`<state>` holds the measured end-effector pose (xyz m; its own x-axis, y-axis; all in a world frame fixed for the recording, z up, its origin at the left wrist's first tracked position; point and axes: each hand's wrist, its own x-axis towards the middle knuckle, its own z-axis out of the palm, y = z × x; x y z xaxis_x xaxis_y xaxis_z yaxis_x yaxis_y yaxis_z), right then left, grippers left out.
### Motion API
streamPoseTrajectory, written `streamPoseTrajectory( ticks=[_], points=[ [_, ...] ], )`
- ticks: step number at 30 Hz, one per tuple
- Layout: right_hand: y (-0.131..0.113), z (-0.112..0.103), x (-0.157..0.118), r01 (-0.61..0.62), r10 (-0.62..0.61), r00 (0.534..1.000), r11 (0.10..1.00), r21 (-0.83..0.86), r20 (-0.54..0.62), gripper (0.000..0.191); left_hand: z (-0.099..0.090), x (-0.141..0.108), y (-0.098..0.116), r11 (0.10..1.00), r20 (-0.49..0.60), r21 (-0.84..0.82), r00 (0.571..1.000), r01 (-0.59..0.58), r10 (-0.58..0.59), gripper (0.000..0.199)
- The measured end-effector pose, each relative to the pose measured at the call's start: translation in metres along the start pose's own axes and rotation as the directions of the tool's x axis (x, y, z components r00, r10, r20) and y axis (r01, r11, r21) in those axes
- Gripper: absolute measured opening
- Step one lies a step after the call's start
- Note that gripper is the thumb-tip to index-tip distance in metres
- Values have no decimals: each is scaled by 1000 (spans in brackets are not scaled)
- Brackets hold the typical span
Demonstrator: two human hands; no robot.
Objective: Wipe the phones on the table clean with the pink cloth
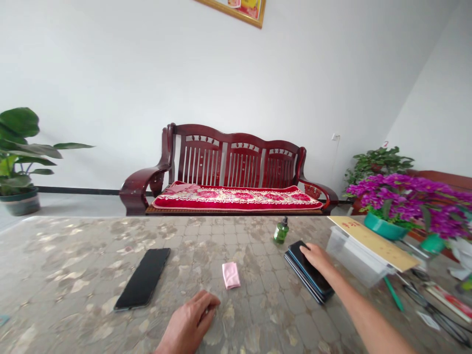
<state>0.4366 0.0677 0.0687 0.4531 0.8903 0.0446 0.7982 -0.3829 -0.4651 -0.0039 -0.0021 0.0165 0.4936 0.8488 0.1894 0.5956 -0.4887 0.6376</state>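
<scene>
My right hand (315, 257) reaches to a stack of dark smartphones (300, 270) on the right of the table. Its thumb lies on the top phone's screen near the far end, and the other fingers are hidden behind the hand at the phone's right side. My left hand (194, 319) rests on the table at the lower middle, fingers loosely curled together, with nothing visible in them. Just beyond it lies a folded pink cloth (231, 275). A single black smartphone (143, 279) lies flat to the left. Behind the stack stands a small green bottle (281, 231) with a dark top.
At the right, a clear plastic box (356, 258) carries a tan board (372, 241). Around it are purple flowers (401, 194) in teal pots, a green-handled tool (394, 294) and black cables (438, 310). A wooden bench (241, 160) stands beyond the patterned table (92, 255).
</scene>
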Motion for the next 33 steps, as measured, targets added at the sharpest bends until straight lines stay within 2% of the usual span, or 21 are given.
streamPoseTrajectory(
  ticks=[4,13,21,33],
  points=[
    [-2,1,-7,3,-3,1000,998,-62,-3,30,0,0,0,1000,0,16,1000,-7,7,21],
    [-5,5,-18,2,7,998,992,-130,65,47,0,-1,1,1000,1,25,1000,-5,5,20],
    [-19,13,-31,4,25,993,971,-239,120,92,0,1,2,999,4,37,1000,-8,8,20],
    [-35,13,-46,1,39,993,942,-336,111,93,1,-1,2,999,-8,54,1000,6,-6,21]
  ],
)
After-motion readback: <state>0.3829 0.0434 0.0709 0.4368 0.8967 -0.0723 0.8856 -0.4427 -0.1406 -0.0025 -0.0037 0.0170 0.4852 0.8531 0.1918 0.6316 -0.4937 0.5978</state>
